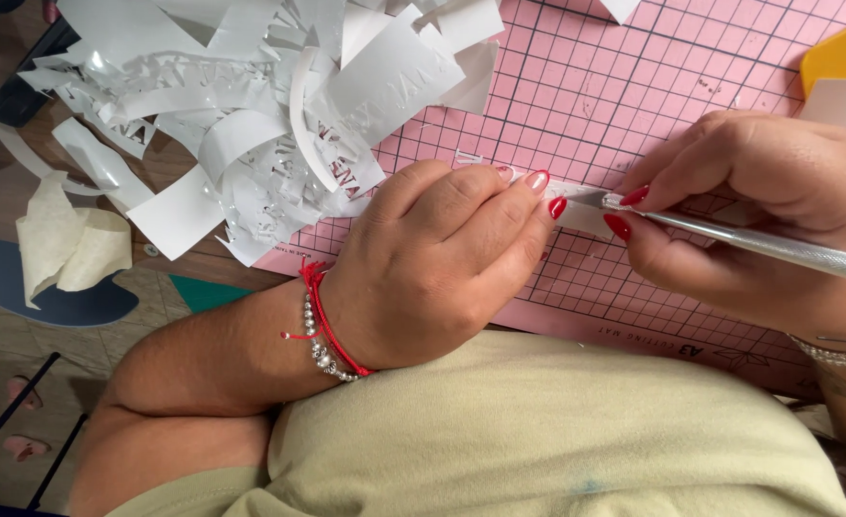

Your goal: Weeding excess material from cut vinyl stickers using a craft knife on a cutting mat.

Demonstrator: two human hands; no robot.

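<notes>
One small white sticker strip (576, 206) sat at the centre of the frame, flat on the pink cutting mat (634, 86), and that was where all my attention went. My left hand (442, 258) came in from the lower left and curled down over the strip's left end, fingertips pinching and pressing it, most likely so it would not slide under the blade. So that hand was closed narrow, holding the strip itself. My right hand (777, 201) reached in from the right edge, wrapped tight around a slim silver craft knife (768, 244), the handle running off to the lower right and the tip meeting the strip just beside my left fingertips. I judged that low, pencil-like grip was for fine control on small cuts. The strip lay between my two hands, touching both the left fingers and the knife's point.

Further out, a big heap of white cut-out scraps (251, 105) filled the upper left, spilling from the mat's edge onto the wooden table (169, 163), pushed aside, I reckon, to keep the cutting spot free. One crumpled cream paper piece (69, 244) lay at the far left. A yellow squeegee (844, 53) poked in at the upper right corner, well apart from the work. Red string and silver beads, my bracelets (322, 330), ringed my left wrist.
</notes>
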